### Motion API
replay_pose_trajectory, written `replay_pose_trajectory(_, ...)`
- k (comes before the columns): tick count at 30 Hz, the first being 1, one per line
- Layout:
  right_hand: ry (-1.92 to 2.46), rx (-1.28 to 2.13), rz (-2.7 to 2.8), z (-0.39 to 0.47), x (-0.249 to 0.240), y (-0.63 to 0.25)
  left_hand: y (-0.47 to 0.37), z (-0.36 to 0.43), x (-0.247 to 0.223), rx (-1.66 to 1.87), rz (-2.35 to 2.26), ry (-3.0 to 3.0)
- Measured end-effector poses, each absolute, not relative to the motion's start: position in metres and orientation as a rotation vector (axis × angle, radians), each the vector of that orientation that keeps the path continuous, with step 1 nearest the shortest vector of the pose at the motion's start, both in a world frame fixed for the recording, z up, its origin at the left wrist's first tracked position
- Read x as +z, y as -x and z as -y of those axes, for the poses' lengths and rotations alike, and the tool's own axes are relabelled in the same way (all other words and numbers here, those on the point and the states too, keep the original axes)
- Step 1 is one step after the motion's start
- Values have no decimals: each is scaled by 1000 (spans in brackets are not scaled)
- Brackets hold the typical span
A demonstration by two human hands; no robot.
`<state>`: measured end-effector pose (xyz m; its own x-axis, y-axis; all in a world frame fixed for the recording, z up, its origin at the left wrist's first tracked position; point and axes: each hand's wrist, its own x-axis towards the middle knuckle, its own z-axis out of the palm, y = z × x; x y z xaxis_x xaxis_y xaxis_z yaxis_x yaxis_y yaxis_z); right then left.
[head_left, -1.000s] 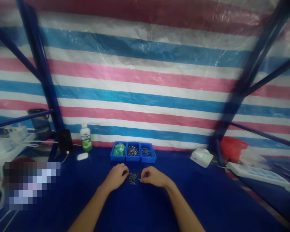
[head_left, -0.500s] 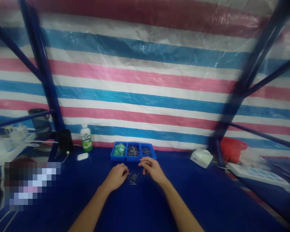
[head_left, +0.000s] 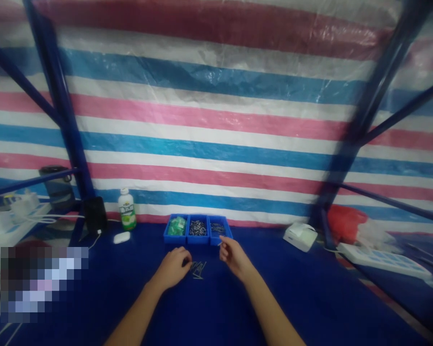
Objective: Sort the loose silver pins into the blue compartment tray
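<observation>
Several loose thin screws lie in a small group on the blue tabletop. My left hand rests just left of them, fingers curled and thumb bent inward, with its tips at the edge of the group; whatever the tips pinch is hidden. My right hand hovers in front of the right blue bin, thumb and fingers pinched on a small thin screw. That bin holds dark, thin screws. The middle blue bin has short metal pieces, and the left one has a green plastic packet.
A white bottle with a green label and a white case stand at back left, near a black device on a cable. To the right are a white box, a power strip and a red bag.
My right hand has moved slightly right, its fingers closing more, with a thin screw showing at the tips. The left hand has stayed almost in place beside the loose screws.
</observation>
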<state>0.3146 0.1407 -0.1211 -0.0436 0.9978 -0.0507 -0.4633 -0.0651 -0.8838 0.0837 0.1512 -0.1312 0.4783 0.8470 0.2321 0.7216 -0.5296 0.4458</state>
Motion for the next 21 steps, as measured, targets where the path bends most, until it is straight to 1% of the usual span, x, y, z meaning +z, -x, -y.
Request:
replay_pose_trajectory(3,1032,1371,791,-143,-124,-314,-84,-151,-133,634,-1349,-2447)
replay_pose_trajectory(6,1107,1297,871,-145,-130,-310,-83,-155,-138,629,-1339,-2476)
replay_pose_trajectory(9,1184,1203,1095,-148,-138,-304,-83,-160,-144,624,-1346,-2519)
replay_pose_trajectory(12,1264,893,1461,-146,-144,-297,-82,-162,-146,667,-1373,-2543)
replay_pose_trajectory(14,1244,613,1676,-141,-145,-291,-83,-160,-146,704,-1365,-2531)
replay_pose_trajectory(16,1184,444,1820,-135,-143,-285,-85,-159,-144,760,-1339,-2487)
replay_pose_trajectory(21,1064,372,1967,-127,-140,-274,-92,-157,-142,942,-1194,-2307)
